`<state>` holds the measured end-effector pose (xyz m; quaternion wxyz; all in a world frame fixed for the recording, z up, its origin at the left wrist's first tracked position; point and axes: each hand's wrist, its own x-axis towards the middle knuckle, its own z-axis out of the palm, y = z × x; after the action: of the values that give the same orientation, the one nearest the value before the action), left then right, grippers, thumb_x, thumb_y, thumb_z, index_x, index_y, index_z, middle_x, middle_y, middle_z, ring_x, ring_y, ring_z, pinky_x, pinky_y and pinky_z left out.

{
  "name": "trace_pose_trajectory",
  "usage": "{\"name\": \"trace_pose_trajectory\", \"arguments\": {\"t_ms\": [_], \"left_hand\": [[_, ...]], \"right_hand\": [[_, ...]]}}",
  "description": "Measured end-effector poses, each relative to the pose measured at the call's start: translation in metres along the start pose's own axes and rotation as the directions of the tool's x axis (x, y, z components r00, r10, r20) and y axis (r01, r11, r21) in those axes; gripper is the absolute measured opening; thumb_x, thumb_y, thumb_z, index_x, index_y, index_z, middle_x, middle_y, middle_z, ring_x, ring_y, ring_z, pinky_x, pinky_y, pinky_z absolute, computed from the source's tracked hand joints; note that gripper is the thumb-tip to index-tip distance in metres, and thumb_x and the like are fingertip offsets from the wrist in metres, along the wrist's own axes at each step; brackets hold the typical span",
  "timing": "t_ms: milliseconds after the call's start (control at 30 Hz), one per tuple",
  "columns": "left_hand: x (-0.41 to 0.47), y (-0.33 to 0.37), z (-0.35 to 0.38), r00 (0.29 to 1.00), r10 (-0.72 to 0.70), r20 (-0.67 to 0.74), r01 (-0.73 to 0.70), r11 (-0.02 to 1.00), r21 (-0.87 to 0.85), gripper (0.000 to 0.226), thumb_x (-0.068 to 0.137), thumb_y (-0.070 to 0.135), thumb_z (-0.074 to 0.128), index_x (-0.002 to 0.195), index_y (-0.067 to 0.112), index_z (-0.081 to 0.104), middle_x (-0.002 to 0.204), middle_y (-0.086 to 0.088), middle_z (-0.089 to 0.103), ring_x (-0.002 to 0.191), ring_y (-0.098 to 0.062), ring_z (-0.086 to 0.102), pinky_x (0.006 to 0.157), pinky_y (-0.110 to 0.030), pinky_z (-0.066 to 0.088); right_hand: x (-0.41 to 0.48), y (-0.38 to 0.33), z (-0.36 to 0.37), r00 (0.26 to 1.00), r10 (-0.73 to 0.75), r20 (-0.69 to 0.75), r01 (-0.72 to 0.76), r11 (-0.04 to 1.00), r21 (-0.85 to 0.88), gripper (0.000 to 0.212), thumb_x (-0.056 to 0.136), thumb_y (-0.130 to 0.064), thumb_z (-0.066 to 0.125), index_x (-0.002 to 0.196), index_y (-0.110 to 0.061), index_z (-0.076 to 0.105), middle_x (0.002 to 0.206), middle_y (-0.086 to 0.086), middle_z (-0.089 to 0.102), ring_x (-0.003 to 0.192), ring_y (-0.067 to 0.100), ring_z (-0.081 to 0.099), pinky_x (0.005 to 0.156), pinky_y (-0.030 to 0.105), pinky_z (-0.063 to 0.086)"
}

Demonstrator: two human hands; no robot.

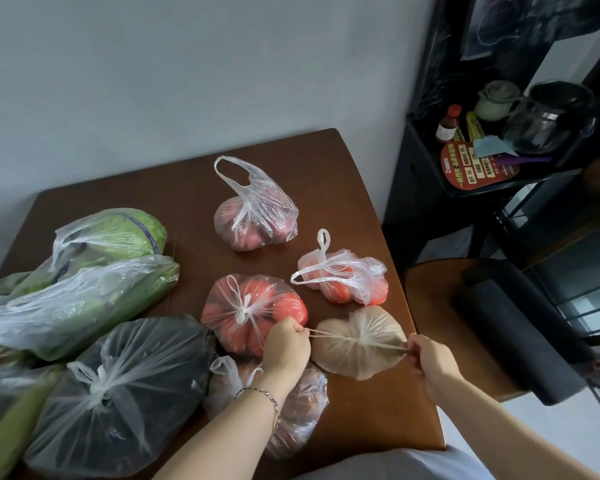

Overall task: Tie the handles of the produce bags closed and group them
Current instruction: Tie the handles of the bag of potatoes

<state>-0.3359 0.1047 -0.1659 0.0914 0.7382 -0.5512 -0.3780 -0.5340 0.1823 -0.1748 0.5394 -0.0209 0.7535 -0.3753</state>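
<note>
Clear plastic produce bag of pale beige contents (361, 362) lies near the right edge of the brown wooden tabletop (326, 174), just beside a tied clear bag of red tomatoes (236, 323). Left hand (286, 344) and right hand (430, 362) each pinch one of its handles in curled fingers, the handles stretched taut to either side.

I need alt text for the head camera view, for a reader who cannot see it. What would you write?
A left hand and a right hand pull the handles of a tan bag taut, outward, on a brown table. Near it lie bags of red produce, a dark bag and bags of green vegetables.
</note>
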Motion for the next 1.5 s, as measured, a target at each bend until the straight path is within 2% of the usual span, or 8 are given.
{"name": "trace_pose_trajectory", "arguments": {"t_ms": [300, 400, 667, 867, 1033, 1133, 1267, 1500], "left_hand": [[-0.014, 0.043, -0.016, 0.872, 0.193, 0.45, 0.214, 0.676, -0.705, 0.03, 0.089, -0.006, 0.045, 0.063, 0.006, 0.055, 0.08, -0.009, 0.071, 0.075, -0.021, 0.064, 0.08, -0.028, 0.049], [-0.018, 0.05, -0.011, 0.808, 0.235, 0.54, 0.154, 0.801, -0.579, 0.027, 0.087, 0.001, 0.056, 0.064, 0.012, 0.065, 0.065, 0.001, 0.068, 0.063, -0.011, 0.058, 0.069, -0.022, 0.043], [-0.019, 0.057, -0.003, 0.893, 0.175, 0.414, 0.1, 0.821, -0.562, 0.013, 0.084, 0.011, 0.065, 0.076, 0.016, 0.073, 0.076, -0.003, 0.069, 0.074, -0.014, 0.06, 0.083, -0.031, 0.05], [-0.018, 0.057, 0.001, 0.904, 0.164, 0.395, 0.116, 0.794, -0.596, 0.021, 0.084, 0.007, 0.064, 0.069, 0.018, 0.073, 0.066, 0.002, 0.068, 0.071, -0.012, 0.059, 0.089, -0.032, 0.049], [-0.019, 0.059, -0.004, 0.921, 0.309, 0.238, -0.183, 0.881, -0.436, 0.017, 0.084, 0.015, 0.066, 0.073, 0.028, 0.064, 0.096, 0.004, 0.059, 0.087, -0.009, 0.057, 0.085, -0.016, 0.047], [-0.023, 0.059, -0.007, 0.852, 0.455, 0.259, -0.372, 0.874, -0.313, 0.009, 0.084, 0.014, 0.066, 0.079, 0.021, 0.065, 0.094, 0.005, 0.054, 0.08, -0.002, 0.052, 0.073, -0.002, 0.04], [-0.024, 0.067, -0.005, 0.817, 0.481, 0.316, -0.358, 0.855, -0.377, 0.012, 0.085, 0.009, 0.064, 0.078, 0.018, 0.065, 0.069, 0.006, 0.061, 0.06, -0.001, 0.055, 0.064, -0.012, 0.047], [-0.018, 0.063, 0.001, 0.836, 0.456, 0.305, -0.431, 0.89, -0.149, 0.017, 0.091, 0.026, 0.056, 0.107, 0.021, 0.057, 0.09, 0.002, 0.062, 0.085, -0.014, 0.06, 0.083, -0.029, 0.049]], "right_hand": [[-0.041, -0.058, 0.02, 0.818, -0.498, 0.287, 0.566, 0.784, -0.253, 0.033, 0.093, -0.018, 0.049, 0.066, -0.005, 0.064, 0.067, 0.007, 0.056, 0.063, 0.016, 0.049, 0.062, 0.026, 0.041], [-0.046, -0.062, 0.032, 0.682, -0.602, 0.415, 0.731, 0.546, -0.409, 0.028, 0.09, -0.016, 0.053, 0.072, -0.003, 0.069, 0.079, 0.012, 0.06, 0.073, 0.021, 0.053, 0.066, 0.025, 0.041], [-0.025, -0.049, 0.033, 0.759, -0.559, 0.334, 0.647, 0.709, -0.281, 0.025, 0.091, -0.017, 0.054, 0.07, -0.015, 0.068, 0.055, -0.01, 0.057, 0.052, 0.002, 0.048, 0.055, 0.011, 0.039], [-0.012, -0.024, 0.036, 0.647, -0.551, 0.527, 0.762, 0.477, -0.437, 0.014, 0.087, -0.018, 0.06, 0.093, -0.017, 0.073, 0.095, 0.001, 0.064, 0.087, 0.014, 0.057, 0.076, 0.019, 0.046], [-0.011, -0.022, 0.044, 0.811, -0.49, 0.319, 0.581, 0.736, -0.346, 0.026, 0.089, -0.014, 0.057, 0.065, -0.006, 0.064, 0.071, 0.004, 0.057, 0.066, 0.011, 0.051, 0.061, 0.01, 0.04], [-0.006, -0.019, 0.049, 0.823, -0.454, 0.342, 0.568, 0.677, -0.468, 0.025, 0.088, -0.01, 0.056, 0.065, -0.006, 0.066, 0.073, 0.005, 0.058, 0.069, 0.018, 0.053, 0.065, 0.025, 0.046], [-0.01, -0.017, 0.05, 0.718, -0.482, 0.502, 0.696, 0.483, -0.532, 0.017, 0.087, -0.008, 0.053, 0.092, -0.002, 0.067, 0.092, 0.013, 0.066, 0.088, 0.027, 0.06, 0.08, 0.041, 0.05], [-0.012, -0.01, 0.045, 0.788, -0.404, 0.464, 0.6, 0.673, -0.433, 0.025, 0.092, -0.016, 0.053, 0.086, 0.001, 0.069, 0.077, 0.015, 0.064, 0.067, 0.021, 0.054, 0.064, 0.032, 0.043]]}}
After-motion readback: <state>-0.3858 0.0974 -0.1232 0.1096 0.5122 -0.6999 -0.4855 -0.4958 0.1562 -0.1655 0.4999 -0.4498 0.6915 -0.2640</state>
